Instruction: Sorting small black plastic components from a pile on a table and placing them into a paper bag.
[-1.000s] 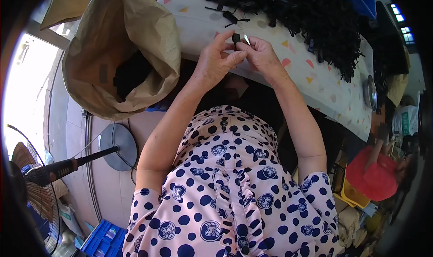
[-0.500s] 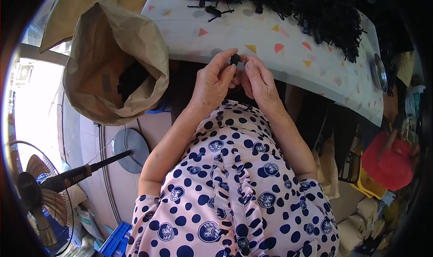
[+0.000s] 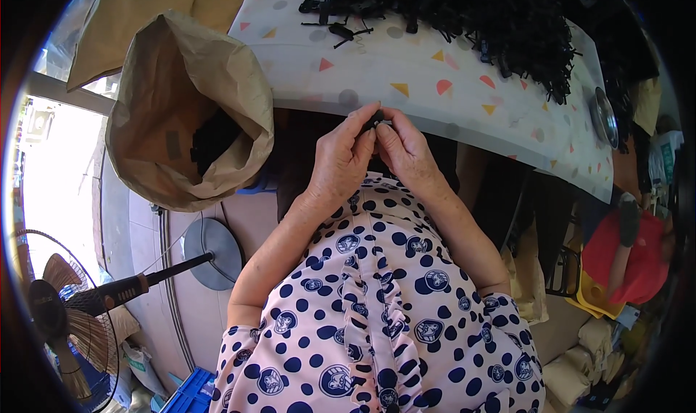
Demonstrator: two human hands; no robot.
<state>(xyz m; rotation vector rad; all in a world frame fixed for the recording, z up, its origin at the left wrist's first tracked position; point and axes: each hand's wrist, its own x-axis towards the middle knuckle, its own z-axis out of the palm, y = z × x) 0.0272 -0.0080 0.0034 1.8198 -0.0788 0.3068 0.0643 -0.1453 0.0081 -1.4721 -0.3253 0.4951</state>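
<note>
Just off the table's near edge, my left hand (image 3: 339,159) and my right hand (image 3: 407,149) meet fingertip to fingertip. Between them is a small black piece (image 3: 373,120), mostly covered by the fingers, so its kind does not show. The left thumb and index finger pinch it from one side; the right thumb and index finger press on it from the other. On the far part of the table lies a big heap of small black parts with thin strands (image 3: 464,14). One such black part (image 3: 341,30) lies apart at the heap's left.
A large open brown paper sack (image 3: 138,148) stands left of the table (image 3: 290,72), with black pieces (image 3: 215,141) inside. A round metal dish (image 3: 603,118) sits at the table's right edge. At lower left is a fan (image 3: 69,304); a red seat (image 3: 631,261) is at right.
My right fingers have closed in over the black piece, which is now more covered. Both hands sit slightly lower in view, as does the table.
</note>
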